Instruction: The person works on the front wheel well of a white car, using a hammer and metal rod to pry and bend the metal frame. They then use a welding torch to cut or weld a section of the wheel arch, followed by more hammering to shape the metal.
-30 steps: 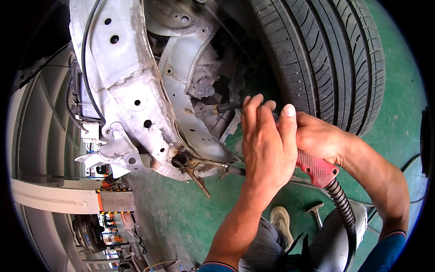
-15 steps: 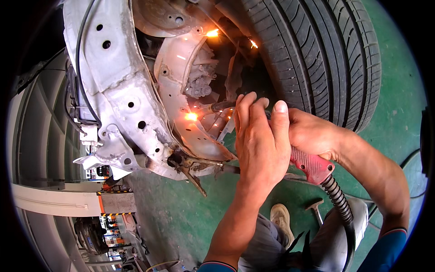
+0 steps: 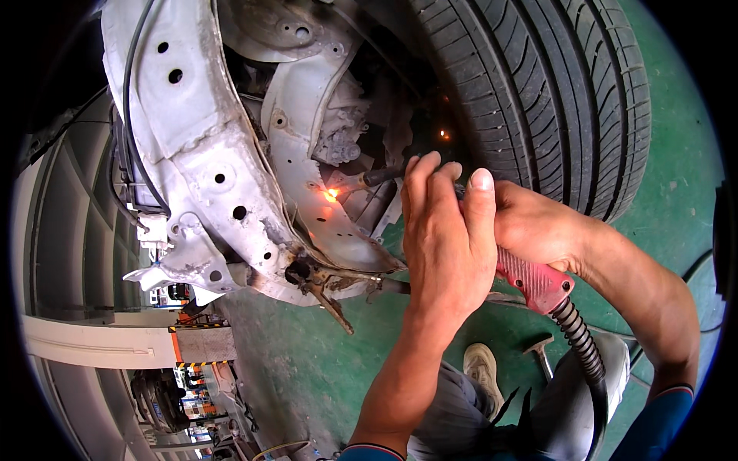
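Note:
My right hand point(image 3: 530, 223) is wrapped round the red handle of a welding torch point(image 3: 538, 286). From the handle's lower end runs a black cable in a coiled spring. The torch's dark neck comes out past my left fingers, with its nozzle pointing at a pale inner metal panel point(image 3: 307, 154) of a car body. A small orange glow point(image 3: 331, 194) burns on that panel at the nozzle's tip. My left hand point(image 3: 447, 242) is raised beside the right, its fingers stretched upward and its palm toward the torch. It hides the middle of the torch.
A large tyre point(image 3: 550, 100) stands just right of the work. The outer metal rail point(image 3: 204, 146) with holes curves down on the left, ending in a rusty, jagged bracket point(image 3: 330, 307). On the green floor point(image 3: 323, 376) lies a hammer point(image 3: 541, 357) near my legs. Loose cables run at the right.
The bright flash at the nozzle has dimmed to a small orange glow. Most flying sparks are gone, with a few left beside the tyre. Both hands have barely moved.

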`<state>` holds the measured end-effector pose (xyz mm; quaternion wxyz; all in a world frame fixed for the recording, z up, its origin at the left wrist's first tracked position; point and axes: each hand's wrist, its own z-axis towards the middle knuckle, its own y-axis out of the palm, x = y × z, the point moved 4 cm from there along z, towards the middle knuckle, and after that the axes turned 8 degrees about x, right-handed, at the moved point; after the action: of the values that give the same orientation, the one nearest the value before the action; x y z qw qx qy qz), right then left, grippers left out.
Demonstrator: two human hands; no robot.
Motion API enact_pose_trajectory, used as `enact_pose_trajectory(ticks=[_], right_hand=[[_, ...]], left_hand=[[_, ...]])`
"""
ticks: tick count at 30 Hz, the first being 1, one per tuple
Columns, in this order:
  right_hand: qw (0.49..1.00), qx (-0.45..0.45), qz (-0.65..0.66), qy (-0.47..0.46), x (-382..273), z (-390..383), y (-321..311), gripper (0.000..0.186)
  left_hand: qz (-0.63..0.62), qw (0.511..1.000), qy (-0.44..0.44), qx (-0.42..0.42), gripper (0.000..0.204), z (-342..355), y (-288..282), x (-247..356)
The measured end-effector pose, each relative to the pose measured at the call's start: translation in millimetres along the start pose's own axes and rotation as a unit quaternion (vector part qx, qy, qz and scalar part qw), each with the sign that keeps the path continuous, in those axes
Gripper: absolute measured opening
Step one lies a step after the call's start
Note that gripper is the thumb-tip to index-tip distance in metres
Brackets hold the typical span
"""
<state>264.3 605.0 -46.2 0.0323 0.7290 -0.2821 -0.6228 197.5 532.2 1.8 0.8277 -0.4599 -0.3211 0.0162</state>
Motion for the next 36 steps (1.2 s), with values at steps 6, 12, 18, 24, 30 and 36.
enact_pose_trajectory(ticks=[6,12,18,24,30,36], right_hand=[[1.0,-0.008,0.011,0.018,2.2,4.9,-1.0,0.028],[1.0,-0.012,0.017,0.013,4.1,6.8,0.0,0.027],[0.999,-0.029,0.011,0.023,4.5,7.3,-0.1,0.027],[0.999,-0.019,0.016,0.02,0.5,4.8,0.5,0.027],[0.998,-0.054,0.032,0.006,2.1,8.2,2.2,0.025],[0.998,-0.047,0.031,0.001,1.1,6.9,2.6,0.025]], left_hand=[[0.002,1.0,-0.003,0.003,0.055,3.3,-1.4,0.1],[0.004,0.999,0.007,0.034,0.051,1.7,0.1,-2.8],[0.007,0.999,0.009,0.047,0.05,1.6,0.3,-3.2],[-0.012,1.0,-0.013,0.014,0.057,2.2,0.9,-1.1],[-0.006,1.0,-0.002,0.023,0.055,2.7,0.6,-1.9],[-0.013,1.0,0.001,0.023,0.054,3.6,1.2,-1.6]])
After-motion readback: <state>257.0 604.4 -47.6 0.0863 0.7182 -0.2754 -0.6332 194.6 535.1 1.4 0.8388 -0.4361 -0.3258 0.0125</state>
